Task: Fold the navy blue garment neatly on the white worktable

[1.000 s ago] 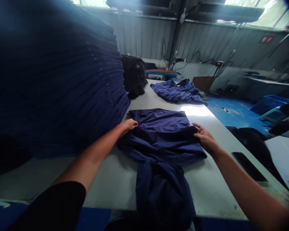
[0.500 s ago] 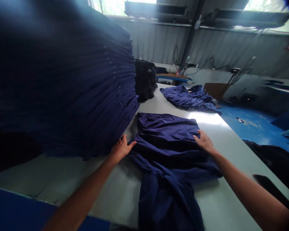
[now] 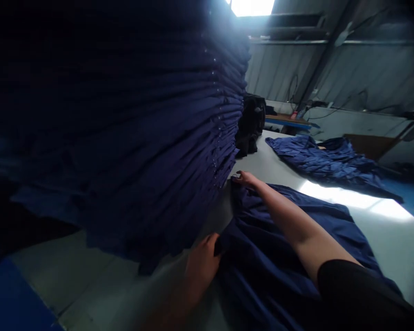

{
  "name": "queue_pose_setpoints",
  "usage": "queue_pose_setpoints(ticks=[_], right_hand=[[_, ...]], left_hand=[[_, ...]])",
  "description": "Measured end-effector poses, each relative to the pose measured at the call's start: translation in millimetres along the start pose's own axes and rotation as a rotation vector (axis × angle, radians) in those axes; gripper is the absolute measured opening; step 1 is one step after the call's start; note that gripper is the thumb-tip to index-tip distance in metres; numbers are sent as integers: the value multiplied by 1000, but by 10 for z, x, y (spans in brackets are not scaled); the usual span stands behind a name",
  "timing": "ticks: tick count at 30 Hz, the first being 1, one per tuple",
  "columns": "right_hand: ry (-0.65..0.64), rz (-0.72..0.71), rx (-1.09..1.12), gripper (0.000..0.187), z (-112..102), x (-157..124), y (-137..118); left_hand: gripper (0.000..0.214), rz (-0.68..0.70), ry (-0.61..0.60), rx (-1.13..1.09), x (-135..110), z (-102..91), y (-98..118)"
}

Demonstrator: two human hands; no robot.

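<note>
Two hands stand well apart on one navy garment: the left hand (image 3: 202, 262) at its near edge, the right hand (image 3: 248, 179) at its far corner; any grip cannot be told. It lies at the left edge of the grey table (image 3: 393, 257), beside one tall stack of navy garments (image 3: 124, 138). Farther along lie one rumpled navy garment (image 3: 324, 163) and one black bundle (image 3: 251, 124). The blue floor (image 3: 7, 299) and corrugated wall (image 3: 365, 69) surround them. The near garment (image 3: 262, 276) looks creased.

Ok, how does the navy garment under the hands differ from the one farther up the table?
The near navy garment lies more spread out; the far navy garment is bunched into ridged folds. The near one has one hand and another hand at its edges; the far one has none. Both are navy cloth on the pale table.
</note>
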State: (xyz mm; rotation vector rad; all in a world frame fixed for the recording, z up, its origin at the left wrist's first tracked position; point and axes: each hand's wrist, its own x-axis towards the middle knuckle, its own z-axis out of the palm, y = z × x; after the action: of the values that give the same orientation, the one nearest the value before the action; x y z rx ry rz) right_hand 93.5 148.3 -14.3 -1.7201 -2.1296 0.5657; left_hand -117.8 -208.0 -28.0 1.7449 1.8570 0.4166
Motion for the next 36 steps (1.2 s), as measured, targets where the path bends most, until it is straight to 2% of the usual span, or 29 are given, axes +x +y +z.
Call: queue_pose_setpoints(ticks=[2, 5, 8, 10, 13, 15, 17, 20, 22, 24, 26, 28, 29, 30, 32, 36], right_hand=[[-21, 65, -62, 34, 133, 184, -57], [50, 180, -136, 35, 246, 344, -46], [113, 237, -168, 42, 335, 395, -2], [120, 223, -169, 42, 399, 386, -4], [129, 168, -154, 52, 435, 330, -67], [143, 131, -153, 63, 379, 239, -102], [159, 85, -160, 72, 249, 48, -63], [183, -61, -144, 76, -85, -558, 237], [242, -154, -134, 72, -374, -1227, 585], [351, -130, -176, 66, -659, -2063, 974], [440, 67, -281, 65, -868, -2933, 1328], [407, 354, -379, 66, -962, -3671, 1604], [370, 470, -411, 67, -970, -3951, 1707], [336, 559, -427, 67, -960, -4164, 1787], [313, 643, -402, 63, -916, -4403, 1888], [405, 584, -36, 33, -892, -4454, 1966]], left_hand=[[50, -42, -9, 71, -32, 2, 14], [65, -148, -3, 277, -56, 24, 36], [73, -211, -23, 419, -54, 74, 3], [80, -211, 11, 443, -44, 128, -56], [89, -90, 219, 470, -23, 224, -149], [95, 91, 353, 499, -2, 271, -189], [96, 290, 380, 506, 29, 292, -209], [85, 428, 272, 470, 90, 275, -226], [78, 424, 217, 430, 126, 243, -235], [76, 403, 236, 395, 149, 204, -236], [76, 390, 294, 376, 160, 165, -220], [76, 362, 348, 353, 163, 129, -178], [74, 341, 367, 332, 163, 111, -145], [71, 310, 384, 305, 162, 91, -105], [61, 220, 422, 249, 155, 38, -9], [41, 90, 448, 214, 97, -103, 174]])
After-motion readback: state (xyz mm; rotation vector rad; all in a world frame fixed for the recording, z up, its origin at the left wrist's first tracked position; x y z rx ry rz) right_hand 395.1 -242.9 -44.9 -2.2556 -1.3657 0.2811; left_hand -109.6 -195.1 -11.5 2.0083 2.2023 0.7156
